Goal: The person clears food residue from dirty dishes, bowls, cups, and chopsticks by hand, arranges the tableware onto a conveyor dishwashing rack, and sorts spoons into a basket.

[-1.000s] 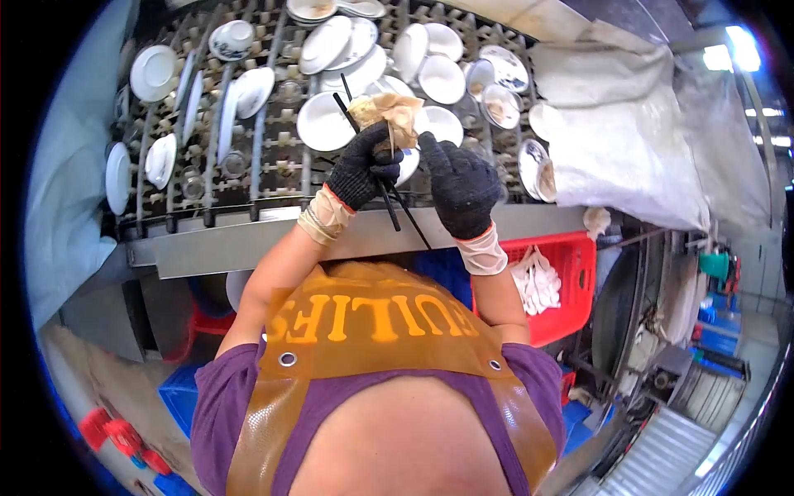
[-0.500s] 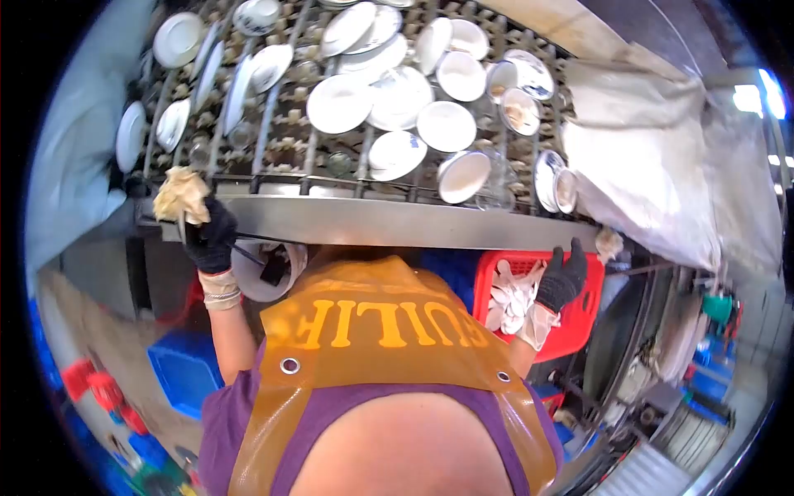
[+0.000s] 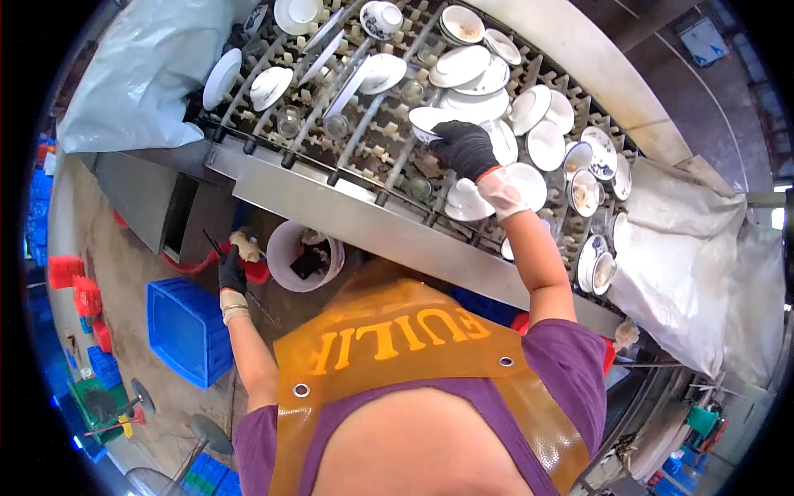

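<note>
My right hand (image 3: pixel 467 150), in a black glove, reaches over the pegged rack and grips a white bowl (image 3: pixel 424 122) by its side. White plates (image 3: pixel 473 105) and bowls lie around it, some overlapping; one bowl (image 3: pixel 584 188) has food residue. Low at the left, my left hand (image 3: pixel 233 269), also black-gloved, is closed round a crumpled tan cloth (image 3: pixel 246 245). A thin dark stick (image 3: pixel 212 240) shows beside that hand; whether the fingers hold it too is unclear. Near the cloth stands a white bucket (image 3: pixel 291 279) with dark stuff inside.
A metal ledge (image 3: pixel 364 227) edges the pegged rack (image 3: pixel 347 161). Several glasses (image 3: pixel 289 121) stand among the pegs. A blue basket (image 3: pixel 186 331) sits on the floor at left. Plastic curtains (image 3: pixel 678 256) hang at both ends, and red containers (image 3: pixel 87 293) lie far left.
My right hand has moved from above the red basket up onto the rack and taken hold of a bowl. My left hand has lowered with the cloth from the ledge toward the bucket. The view has turned.
</note>
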Tool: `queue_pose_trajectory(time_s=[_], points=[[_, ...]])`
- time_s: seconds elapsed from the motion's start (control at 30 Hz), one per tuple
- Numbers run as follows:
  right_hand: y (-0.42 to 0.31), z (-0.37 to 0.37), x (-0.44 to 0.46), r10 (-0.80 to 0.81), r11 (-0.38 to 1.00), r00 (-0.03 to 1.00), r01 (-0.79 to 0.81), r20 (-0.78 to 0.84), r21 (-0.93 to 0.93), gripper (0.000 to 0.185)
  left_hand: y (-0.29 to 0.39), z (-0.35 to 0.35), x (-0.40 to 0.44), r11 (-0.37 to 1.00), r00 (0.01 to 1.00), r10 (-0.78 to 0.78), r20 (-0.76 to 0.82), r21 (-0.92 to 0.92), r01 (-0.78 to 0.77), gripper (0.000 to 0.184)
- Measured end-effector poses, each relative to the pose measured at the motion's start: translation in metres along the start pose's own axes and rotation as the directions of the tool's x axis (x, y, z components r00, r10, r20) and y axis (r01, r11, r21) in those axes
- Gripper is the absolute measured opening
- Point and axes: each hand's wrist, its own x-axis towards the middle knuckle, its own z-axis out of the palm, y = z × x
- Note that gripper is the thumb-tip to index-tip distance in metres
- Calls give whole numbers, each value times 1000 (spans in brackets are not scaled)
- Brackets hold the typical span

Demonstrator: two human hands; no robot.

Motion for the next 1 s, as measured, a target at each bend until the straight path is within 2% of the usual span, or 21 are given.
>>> queue_pose_trajectory(time_s=[0.03, 0.1, 0.13, 0.17, 0.2, 0.23, 0.27, 0.33, 0.37, 0.4, 0.43, 0.57, 0.6, 0.67, 0.73, 0.77, 0.8, 0.83, 0.93, 0.97, 1.0], points=[[-2, -10, 6, 102, 963, 994, -107, 32, 246, 33, -2, -4, -2, 1000, 1000, -1, 5, -9, 1, 24], [-4, -28, 20, 219, 754, 950, -310, 224, 579, 42, -1, -3, -2, 957, 1000, 3, 9, 291, -5, 29], [8, -12, 30, 257, 643, 955, -281, 145, 712, 35, 3, 6, -7, 959, 1000, 4, 24, 283, -11, 29], [27, 1, 48, 228, 821, 971, -153, -70, 550, 31, 4, 17, -13, 815, 955, 295, 14, 517, -260, 29], [42, 5, 68, 143, 943, 952, -48, -270, 329, 27, 14, 40, -28, 725, 868, 497, 3, 549, -417, 29], [45, -3, 86, 245, 933, 919, -137, -308, 334, 22, 24, 63, -42, 594, 738, 674, -8, 600, -536, 29], [53, -5, 106, 130, 979, 894, -46, -429, 200, 20, 39, 89, -59, 596, 732, 681, -8, 586, -549, 29], [46, -19, 138, 77, 997, 923, -74, -377, 24, 23, 67, 136, -91, 433, 545, 835, -79, 706, -561, 25], [71, 8, 165, -12, 1000, 914, 3, -405, -25, 23, 77, 155, -100, 435, 542, 837, -82, 700, -566, 25], [95, 37, 186, 8, 977, 946, -76, -325, -197, 22, 87, 174, -108, 234, 377, 923, 74, 671, -704, 23], [104, 48, 196, 8, 978, 959, -66, -284, -197, 22, 95, 190, -114, 16, 184, 959, 216, 606, -795, 21], [129, 66, 232, 190, 978, 981, -192, -29, -77, 24, 109, 233, -124, 15, 198, 919, 341, 470, -882, 28], [112, 49, 227, 233, 971, 972, -233, -8, -55, 25, 105, 234, -121, 101, 318, 882, 347, 522, -847, 30], [82, 21, 219, 251, 968, 948, -249, -197, 37, 27, 104, 237, -120, 5, 254, 893, 371, 557, -830, 32], [96, 44, 231, 234, 967, 931, -192, -279, 170, 26, 102, 240, -121, 49, 302, 866, 398, 534, -844, 35], [97, 53, 237, 177, 874, 980, -112, -96, 473, 27, 103, 241, -122, 12, 275, 869, 412, 537, -843, 36], [91, 62, 242, 143, 763, 989, -141, 48, 631, 27, 103, 241, -121, -28, 245, 869, 429, 537, -843, 38], [84, 70, 247, 105, 626, 976, -214, 191, 750, 26, 99, 239, -121, 16, 304, 845, 440, 548, -836, 40], [78, 68, 259, 111, 794, 953, -255, 282, 551, 20, 98, 239, -127, -16, 318, 823, 470, 580, -815, 38], [84, 67, 255, 109, 982, 975, -75, -194, 175, 19, 92, 235, -122, -41, 279, 831, 481, 552, -833, 37], [92, 64, 254, -115, 957, 805, -68, -582, -283, 18, 88, 233, -118, -38, 274, 836, 475, 549, -835, 37]])
